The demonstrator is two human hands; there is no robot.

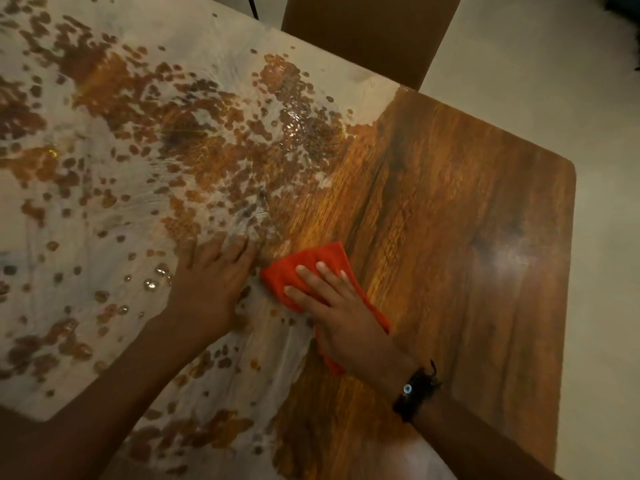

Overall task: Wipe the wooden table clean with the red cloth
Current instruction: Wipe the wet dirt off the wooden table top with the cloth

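The wooden table fills most of the view. Its left and middle are covered by a whitish film broken by brown wet spots and droplets. The right part shows bare glossy wood grain. The red cloth lies bunched near the film's edge at centre. My right hand presses flat on the cloth, fingers spread over it and pointing up-left. My left hand rests palm down on the wet film just left of the cloth, fingers apart, holding nothing.
A brown chair back stands against the table's far edge at the top. Pale floor runs along the right side past the table's rounded corner. A dark bracelet sits on my right wrist.
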